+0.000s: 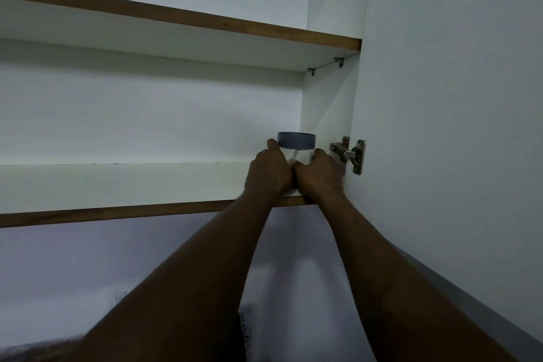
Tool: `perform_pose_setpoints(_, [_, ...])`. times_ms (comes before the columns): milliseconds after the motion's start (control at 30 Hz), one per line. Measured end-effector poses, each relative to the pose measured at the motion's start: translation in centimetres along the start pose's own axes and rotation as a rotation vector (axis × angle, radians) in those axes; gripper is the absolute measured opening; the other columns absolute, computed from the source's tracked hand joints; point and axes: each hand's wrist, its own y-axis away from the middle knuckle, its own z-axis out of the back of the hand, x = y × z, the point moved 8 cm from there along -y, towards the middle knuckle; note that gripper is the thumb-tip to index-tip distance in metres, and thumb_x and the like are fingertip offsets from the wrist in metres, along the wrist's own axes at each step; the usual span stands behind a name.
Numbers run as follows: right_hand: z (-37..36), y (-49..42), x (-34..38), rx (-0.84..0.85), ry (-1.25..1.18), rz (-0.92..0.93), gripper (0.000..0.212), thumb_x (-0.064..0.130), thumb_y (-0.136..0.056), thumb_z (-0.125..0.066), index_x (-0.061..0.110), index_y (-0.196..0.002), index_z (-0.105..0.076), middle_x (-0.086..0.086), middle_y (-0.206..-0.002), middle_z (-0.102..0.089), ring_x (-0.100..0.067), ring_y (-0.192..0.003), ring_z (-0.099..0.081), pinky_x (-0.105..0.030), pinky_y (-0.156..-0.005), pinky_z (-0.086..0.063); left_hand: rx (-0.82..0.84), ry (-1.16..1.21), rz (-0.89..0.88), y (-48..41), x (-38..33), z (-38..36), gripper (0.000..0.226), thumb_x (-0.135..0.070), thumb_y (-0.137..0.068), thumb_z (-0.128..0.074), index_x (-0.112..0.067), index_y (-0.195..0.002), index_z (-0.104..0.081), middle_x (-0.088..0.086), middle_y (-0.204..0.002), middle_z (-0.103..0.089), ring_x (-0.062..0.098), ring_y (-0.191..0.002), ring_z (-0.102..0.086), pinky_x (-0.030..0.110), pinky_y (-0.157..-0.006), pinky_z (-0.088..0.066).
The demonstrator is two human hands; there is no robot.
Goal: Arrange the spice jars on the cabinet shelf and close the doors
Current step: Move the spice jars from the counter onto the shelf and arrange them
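Note:
A clear spice jar with a blue-grey lid [296, 144] stands at the right end of the lower cabinet shelf [117, 182], close to the cabinet's right side wall. My left hand [269, 169] wraps its left side and my right hand [318, 172] wraps its right side; the two hands touch in front of it. Most of the glass body is hidden behind my fingers. The right cabinet door [455, 126] stands open, seen from its inner face.
A metal hinge [351, 154] joins the open door to the cabinet wall just right of my right hand. An upper shelf [176, 13] with a wooden front edge runs above. Below the cabinet is a pale wall.

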Motion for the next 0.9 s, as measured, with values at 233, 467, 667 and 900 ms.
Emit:
perform_pose_setpoints(233, [0.0,-0.1,-0.3,-0.026,0.017,-0.043,0.039,0.033,-0.094,-0.062,0.006,-0.122,-0.061,-0.011,-0.113,-0.068,-0.028,-0.104,-0.067,-0.041,-0.087,-0.058,0.083,-0.026,0.050,-0.2,-0.3,-1.5,0.043,-0.028,-0.096,-0.060,-0.006,-0.128,-0.041,0.019,-0.115,-0.064,0.037,-0.105,-0.063,0.044,-0.082,-0.051])
perform_pose_setpoints(467, [1.3,3.5,0.7,-0.077,0.021,-0.019,0.044,0.029,-0.094,-0.060,-0.001,-0.126,-0.055,-0.016,-0.123,-0.064,-0.033,-0.112,-0.064,-0.046,-0.092,-0.056,0.048,-0.036,0.128,2.4,0.0,0.8,0.045,-0.037,-0.092,-0.065,-0.006,-0.120,-0.046,0.018,-0.115,-0.064,0.036,-0.104,-0.063,0.041,-0.075,-0.050])
perform_pose_setpoints(667, [2.4,14.0,1.2,-0.225,-0.275,0.213,0.025,0.022,-0.099,-0.055,0.015,-0.118,-0.071,0.005,-0.108,-0.072,-0.006,-0.096,-0.068,-0.031,-0.085,-0.058,-0.195,0.334,-0.255,12.4,-1.1,3.9,0.028,-0.014,-0.088,-0.074,-0.015,-0.114,-0.064,-0.003,-0.103,-0.071,0.009,-0.091,-0.069,0.032,-0.081,-0.059])
perform_pose_setpoints(900, [-3.7,27.5,-3.5,0.060,-0.193,0.201,0.030,0.028,-0.092,-0.056,0.011,-0.110,-0.072,-0.001,-0.104,-0.073,-0.016,-0.095,-0.070,-0.042,-0.079,-0.059,-0.107,0.493,-0.057,27.3,8.5,1.4,0.022,-0.007,-0.089,-0.072,-0.018,-0.106,-0.063,-0.008,-0.099,-0.070,-0.004,-0.088,-0.066,0.007,-0.075,-0.046])
